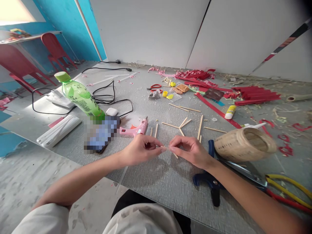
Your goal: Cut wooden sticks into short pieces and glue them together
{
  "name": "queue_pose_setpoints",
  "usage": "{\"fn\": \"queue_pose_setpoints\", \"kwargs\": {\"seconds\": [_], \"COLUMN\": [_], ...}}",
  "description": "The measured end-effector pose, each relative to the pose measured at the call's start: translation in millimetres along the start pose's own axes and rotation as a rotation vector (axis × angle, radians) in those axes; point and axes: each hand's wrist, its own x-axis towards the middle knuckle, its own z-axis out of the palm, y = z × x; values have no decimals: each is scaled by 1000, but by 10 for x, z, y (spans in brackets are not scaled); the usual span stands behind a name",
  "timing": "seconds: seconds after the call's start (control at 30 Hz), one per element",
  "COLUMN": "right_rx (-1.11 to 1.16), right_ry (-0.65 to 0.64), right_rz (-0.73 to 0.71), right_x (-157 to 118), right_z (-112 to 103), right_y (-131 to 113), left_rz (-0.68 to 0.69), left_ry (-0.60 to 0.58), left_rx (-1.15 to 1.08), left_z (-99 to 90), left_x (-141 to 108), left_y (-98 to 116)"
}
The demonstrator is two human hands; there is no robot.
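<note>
Near the front of the grey table, my left hand (143,149) and my right hand (191,149) meet almost fingertip to fingertip. Both pinch a small, thin wooden stick (166,147) between thumb and forefinger; its ends are hidden by the fingers. Just beyond them lies a Y-shaped piece of joined sticks (179,127). To its right rests a longer stick (200,126), and short sticks (156,130) lie to its left. A pink glue gun (135,130) is on its side behind my left hand.
A green bottle (80,96), a phone (103,134) and a white power bank (59,131) are at left. A bamboo cup (240,144), a blue clamp (212,182) and yellow-and-red-handled pliers (290,188) crowd the right. Red strips (253,95) and scissors (156,87) lie farther back.
</note>
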Motion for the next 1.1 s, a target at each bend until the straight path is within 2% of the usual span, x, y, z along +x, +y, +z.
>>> {"fn": "queue_pose_setpoints", "kwargs": {"seconds": [0.13,0.43,0.63,0.87,1.1], "right_rx": [-46,-143,-140,-217,-187], "right_ry": [-18,13,68,114,217], "right_rz": [-12,-22,-26,-205,-160], "right_x": [1,-23,-19,-20,-23], "right_z": [9,46,51,78,86], "right_y": [-11,-15,2,-12,36], "left_rz": [17,-36,-51,-150,-134], "left_ry": [48,17,-66,-125,-252], "left_rx": [-90,-123,-103,-278,-291], "left_z": [36,85,111,131,112], "left_x": [17,23,28,69,45], "left_y": [-37,-38,-1,-48,19]}}
